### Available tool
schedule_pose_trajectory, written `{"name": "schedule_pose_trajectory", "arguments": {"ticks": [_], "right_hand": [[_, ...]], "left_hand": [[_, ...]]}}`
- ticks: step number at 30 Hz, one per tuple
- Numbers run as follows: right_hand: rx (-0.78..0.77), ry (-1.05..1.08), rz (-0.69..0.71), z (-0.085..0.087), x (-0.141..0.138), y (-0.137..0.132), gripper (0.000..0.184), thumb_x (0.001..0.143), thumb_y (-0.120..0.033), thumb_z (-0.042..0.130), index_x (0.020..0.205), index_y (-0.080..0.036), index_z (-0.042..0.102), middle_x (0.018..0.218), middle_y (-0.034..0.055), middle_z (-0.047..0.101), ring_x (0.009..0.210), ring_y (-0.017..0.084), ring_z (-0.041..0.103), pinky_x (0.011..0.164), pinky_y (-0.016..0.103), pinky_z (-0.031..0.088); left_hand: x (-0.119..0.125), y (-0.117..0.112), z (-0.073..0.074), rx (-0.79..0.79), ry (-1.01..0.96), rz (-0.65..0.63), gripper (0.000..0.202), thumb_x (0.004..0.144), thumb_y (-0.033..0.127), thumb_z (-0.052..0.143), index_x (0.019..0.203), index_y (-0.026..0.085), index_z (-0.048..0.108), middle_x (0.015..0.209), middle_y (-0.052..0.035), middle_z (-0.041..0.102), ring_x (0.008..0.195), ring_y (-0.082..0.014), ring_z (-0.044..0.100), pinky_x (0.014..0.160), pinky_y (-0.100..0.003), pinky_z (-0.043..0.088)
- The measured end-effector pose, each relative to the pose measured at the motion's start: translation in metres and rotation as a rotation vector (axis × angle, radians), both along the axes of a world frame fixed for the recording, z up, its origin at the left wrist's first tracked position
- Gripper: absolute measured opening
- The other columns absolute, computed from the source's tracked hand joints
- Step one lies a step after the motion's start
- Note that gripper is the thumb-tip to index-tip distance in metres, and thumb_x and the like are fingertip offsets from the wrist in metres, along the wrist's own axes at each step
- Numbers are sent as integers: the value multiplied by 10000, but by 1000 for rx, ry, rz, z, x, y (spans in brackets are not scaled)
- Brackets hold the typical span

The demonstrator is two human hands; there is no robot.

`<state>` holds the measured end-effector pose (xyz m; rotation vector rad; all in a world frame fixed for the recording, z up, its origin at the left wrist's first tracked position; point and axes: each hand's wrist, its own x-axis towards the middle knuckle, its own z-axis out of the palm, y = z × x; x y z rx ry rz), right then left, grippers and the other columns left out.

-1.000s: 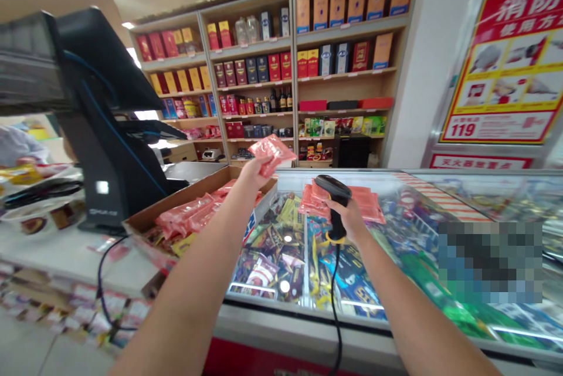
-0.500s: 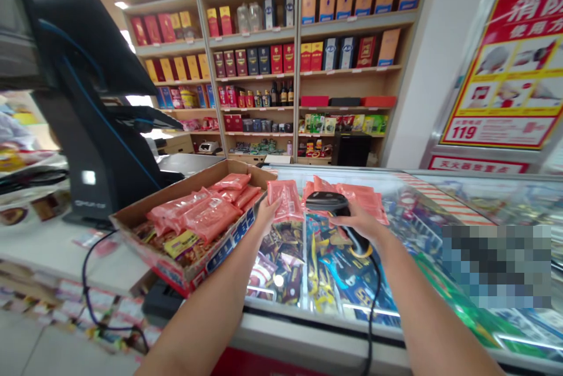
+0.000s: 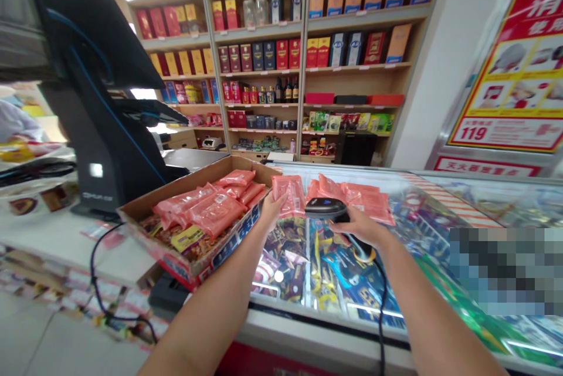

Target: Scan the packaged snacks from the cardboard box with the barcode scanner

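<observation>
Pinched in my left hand is a flat pink plastic packet, held up over the glass top of the freezer. My right hand is wrapped around the handle of a black corded barcode scanner, its head turned toward that packet and close to its right side. Behind the scanner, more pink packets lie in a loose group on the glass. To the left, an open cardboard box holds several pink packets on top of other snack bags with a yellow label.
A black checkout terminal stands on the white counter at the left. The scanner's cable hangs over the freezer's front edge. Tall shelves of boxes and bottles line the back wall; a red-and-yellow poster is at the right.
The view has shifted slightly, so the scene sits a little to the right. The scanner's head is tilted a bit differently, and both hands keep their holds.
</observation>
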<state>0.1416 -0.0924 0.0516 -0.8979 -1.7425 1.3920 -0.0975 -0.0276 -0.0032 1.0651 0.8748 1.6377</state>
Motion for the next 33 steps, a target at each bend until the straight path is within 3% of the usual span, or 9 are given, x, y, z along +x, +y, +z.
{"name": "schedule_pose_trajectory", "arguments": {"ticks": [4,10,14,17,21,25,29,33], "right_hand": [[26,39,-39,-7,-3,1,219,610,-226,788,803,-200,686,460,-43,594,299,112,477,326,227,385],[118,226,-284,-9,-2,12,208,623,-312,772,726,-184,644,498,-23,603,341,124,523,342,233,415],[104,527,-424,2,14,16,240,652,-372,735,712,-185,598,544,-14,591,388,113,517,367,241,438],[80,739,-495,7,25,19,258,641,-380,729,750,-204,575,581,-28,575,396,105,496,349,238,421],[91,824,-538,6,31,21,284,626,-364,740,776,-203,561,599,-37,569,405,103,499,356,237,421],[118,835,-561,6,28,21,275,639,-359,736,789,-202,568,595,-42,573,403,103,505,358,236,418],[115,868,-574,7,26,20,264,648,-348,736,796,-199,576,608,-40,584,397,100,507,356,242,420],[132,865,-557,7,24,21,271,653,-365,732,791,-204,565,595,-45,575,379,103,504,354,250,426]], "left_hand": [[0,-1,1,-16,-2,5,501,512,438,833,867,156,621,764,-56,697,693,-202,674,672,-316,517],[1,-6,4,-66,-42,-42,504,451,338,838,876,163,630,748,-38,691,631,-178,649,636,-301,510],[12,-3,15,-89,-17,-89,449,428,304,822,803,162,618,672,-22,658,590,-172,625,605,-296,497],[34,13,30,-57,102,-82,371,476,311,801,746,165,594,656,-32,644,647,-200,644,633,-302,494],[79,47,53,-45,352,53,268,568,220,734,779,165,578,756,-73,674,766,-239,667,671,-302,482],[120,75,70,-98,606,174,303,594,154,703,879,160,600,935,-146,704,925,-286,668,732,-312,466],[141,84,71,-165,688,215,280,566,128,734,818,167,619,971,-202,705,1076,-360,622,809,-354,443],[136,82,66,-108,755,315,217,566,167,766,729,168,623,999,-217,692,1179,-394,558,882,-394,426]]}}
